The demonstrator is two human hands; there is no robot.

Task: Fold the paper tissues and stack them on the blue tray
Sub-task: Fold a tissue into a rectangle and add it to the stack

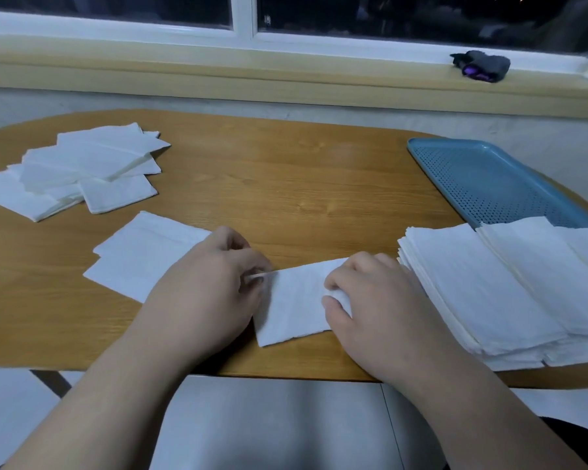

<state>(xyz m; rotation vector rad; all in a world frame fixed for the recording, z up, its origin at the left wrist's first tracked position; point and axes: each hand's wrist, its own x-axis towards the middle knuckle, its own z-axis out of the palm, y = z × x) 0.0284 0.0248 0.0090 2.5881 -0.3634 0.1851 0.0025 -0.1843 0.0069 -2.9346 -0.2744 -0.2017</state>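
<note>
Both forearms reach forward over the near edge of the tabletop [302, 184], palms down, with the left hand [211, 293] and the right hand [381, 300] at opposite ends of one tissue [296, 300]. The tissue lies flat near the front edge, its visible long edges running left to right and tilted so the right end sits farther from the person. The left fingers [253, 266] pinch its left edge, while the right fingers [353, 266] and thumb grasp a raised fold at its right end. The blue tray [489, 184] lies at the far right, its near end covered by a stack of tissues [489, 283].
</note>
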